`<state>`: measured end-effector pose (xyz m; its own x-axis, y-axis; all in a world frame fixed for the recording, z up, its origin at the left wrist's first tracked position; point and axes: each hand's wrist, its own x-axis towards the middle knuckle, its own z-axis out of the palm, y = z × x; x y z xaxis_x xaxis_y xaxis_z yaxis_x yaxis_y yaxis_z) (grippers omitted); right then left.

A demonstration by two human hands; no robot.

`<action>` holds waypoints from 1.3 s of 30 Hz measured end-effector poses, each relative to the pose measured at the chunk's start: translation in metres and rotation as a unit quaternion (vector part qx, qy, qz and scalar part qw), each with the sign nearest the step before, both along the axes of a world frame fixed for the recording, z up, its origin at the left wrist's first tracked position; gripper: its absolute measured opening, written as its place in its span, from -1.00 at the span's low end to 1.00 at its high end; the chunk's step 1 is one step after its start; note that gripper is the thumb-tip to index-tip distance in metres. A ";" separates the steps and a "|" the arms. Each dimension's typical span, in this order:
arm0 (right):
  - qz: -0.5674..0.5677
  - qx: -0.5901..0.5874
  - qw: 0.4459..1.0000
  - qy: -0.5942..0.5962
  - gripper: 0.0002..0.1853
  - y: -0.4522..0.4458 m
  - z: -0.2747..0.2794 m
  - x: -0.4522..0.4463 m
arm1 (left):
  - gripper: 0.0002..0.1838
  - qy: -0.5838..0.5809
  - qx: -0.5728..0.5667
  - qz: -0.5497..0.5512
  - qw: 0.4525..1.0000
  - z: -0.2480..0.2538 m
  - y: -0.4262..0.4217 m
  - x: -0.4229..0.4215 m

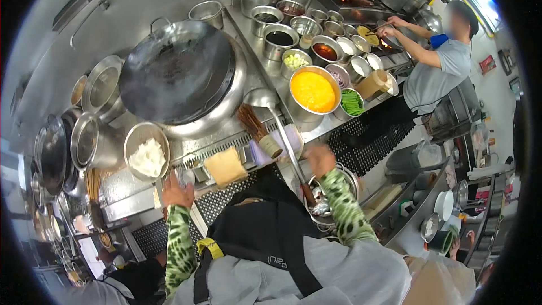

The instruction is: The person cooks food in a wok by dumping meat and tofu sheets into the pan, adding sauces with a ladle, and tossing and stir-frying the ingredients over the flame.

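Note:
My left hand [177, 191] is at the front edge of the stove, fingers apart, just below a metal bowl [128, 146] of white, soft-looking food [149, 157]. Small shiny metal pieces [184, 176] are close to its fingertips; whether they touch is unclear. My right hand [320, 161] is smeared by motion, above a round metal pot [353, 183] and right of a ladle [279, 121]. The ladle rests across the counter edge, its handle pointing down toward the pot. Left of it are a bamboo brush [259, 130] and a folded yellowish cloth [225, 166].
A large dark wok [178, 73] sits on the burner, faintly steaming. To the right stand a pot of orange-yellow liquid [315, 91], chopped greens [352, 102] and several sauce containers [279, 38]. A co-worker [446, 59] cooks at the far right. Strainers [101, 87] line the left side.

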<state>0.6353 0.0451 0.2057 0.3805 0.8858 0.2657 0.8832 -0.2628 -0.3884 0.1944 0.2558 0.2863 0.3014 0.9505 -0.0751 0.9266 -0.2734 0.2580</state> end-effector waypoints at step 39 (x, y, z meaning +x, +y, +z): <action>-0.174 -0.064 0.945 0.269 -0.83 0.197 0.122 0.320 | -0.73 -0.272 -0.032 0.030 0.961 -0.002 -0.080 -0.022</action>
<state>0.9550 0.2419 0.3278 0.7040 0.6943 -0.1495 0.4188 -0.5759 -0.7021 0.1727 0.1761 0.2847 0.2572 0.9662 0.0191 0.6639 -0.1911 0.7230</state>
